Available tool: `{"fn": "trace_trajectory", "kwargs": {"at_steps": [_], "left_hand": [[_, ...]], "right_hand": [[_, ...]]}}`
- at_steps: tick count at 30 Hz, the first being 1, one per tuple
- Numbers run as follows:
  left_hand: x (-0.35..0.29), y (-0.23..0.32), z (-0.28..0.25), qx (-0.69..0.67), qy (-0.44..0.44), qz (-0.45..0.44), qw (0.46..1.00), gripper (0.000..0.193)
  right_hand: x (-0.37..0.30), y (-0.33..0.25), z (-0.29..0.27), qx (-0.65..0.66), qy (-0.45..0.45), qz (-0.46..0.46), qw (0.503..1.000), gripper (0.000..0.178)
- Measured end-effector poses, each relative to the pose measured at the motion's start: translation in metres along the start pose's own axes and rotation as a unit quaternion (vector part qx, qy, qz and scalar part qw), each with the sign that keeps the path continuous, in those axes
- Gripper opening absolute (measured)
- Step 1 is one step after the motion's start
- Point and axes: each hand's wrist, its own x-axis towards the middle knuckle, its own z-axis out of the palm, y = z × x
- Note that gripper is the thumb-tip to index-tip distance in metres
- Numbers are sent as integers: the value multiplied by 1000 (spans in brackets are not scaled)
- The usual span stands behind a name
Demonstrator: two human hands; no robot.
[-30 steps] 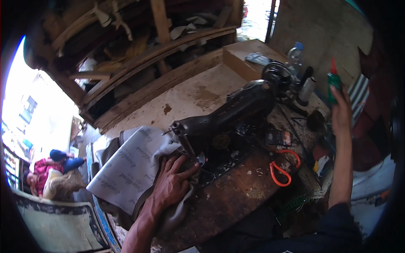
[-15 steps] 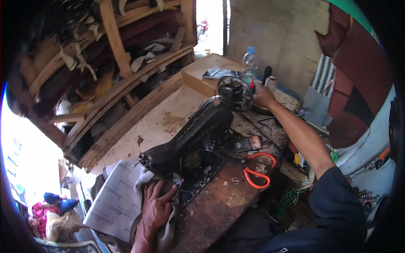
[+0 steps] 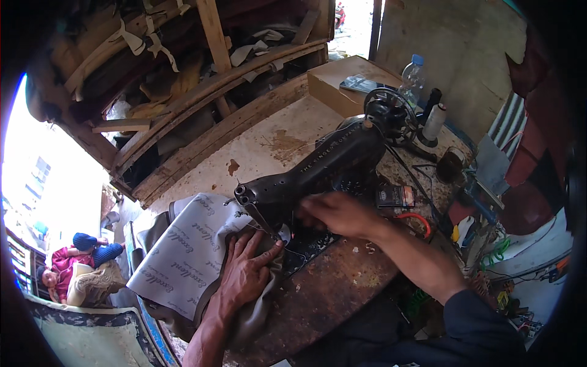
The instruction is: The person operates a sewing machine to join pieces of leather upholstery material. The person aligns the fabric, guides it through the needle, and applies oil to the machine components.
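A black sewing machine [image 3: 306, 159] stands on a worn wooden table. My left hand [image 3: 247, 269] lies flat, fingers stretched, on brown material [image 3: 205, 300] with a white printed backing [image 3: 180, 251], just in front of the needle end. My right hand [image 3: 339, 214] is beside the machine's bed, under its arm; its fingers are smeared and partly hidden, so whether they hold anything does not show. The handwheel [image 3: 391, 110] at the far end is untouched. Scissors with orange handles [image 3: 422, 224] lie partly covered by my right forearm.
Near the handwheel stand a white thread spool [image 3: 435, 122], a plastic bottle [image 3: 413, 79] and a dark glass [image 3: 451, 164]. A small dark packet [image 3: 395, 196] lies by the machine. Wooden shelving [image 3: 214, 79] runs behind the table. At the lower left, a person [image 3: 73, 263] appears.
My right hand has left the handwheel and come in beside the machine's bed, its forearm now over the scissors. My left hand stays on the material. The whole view has shifted.
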Motion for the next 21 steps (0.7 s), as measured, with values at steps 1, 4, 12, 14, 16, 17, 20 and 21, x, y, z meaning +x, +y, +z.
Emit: {"fn": "trace_trajectory", "kwargs": {"at_steps": [1,4,12,14,16,17,20,21], "left_hand": [[-1,-1,0,4,-4,-5,1000,72],[-2,0,-2,-5,-4,-6,1000,73],[5,-6,-2,-4,-13,-9,1000,68],[9,0,1,-5,-23,-5,1000,68],[-4,-5,-1,-1,-29,-24,999,68],[-5,-7,-1,-8,-24,-18,1000,68],[-6,-6,-5,-14,-19,-27,999,69],[-5,-3,-4,-13,-27,-27,999,69]], "right_hand": [[25,3,7,74,-56,77,993,42],[74,21,35,238,-58,111,963,35],[107,63,52,-252,50,-388,885,55],[101,74,36,-360,60,-384,848,57],[55,24,29,-227,-31,-146,962,52],[29,-2,24,-217,-7,-122,968,42],[-54,-40,-29,-185,148,-235,943,25],[-67,-48,-51,-196,298,-214,909,29]]}}
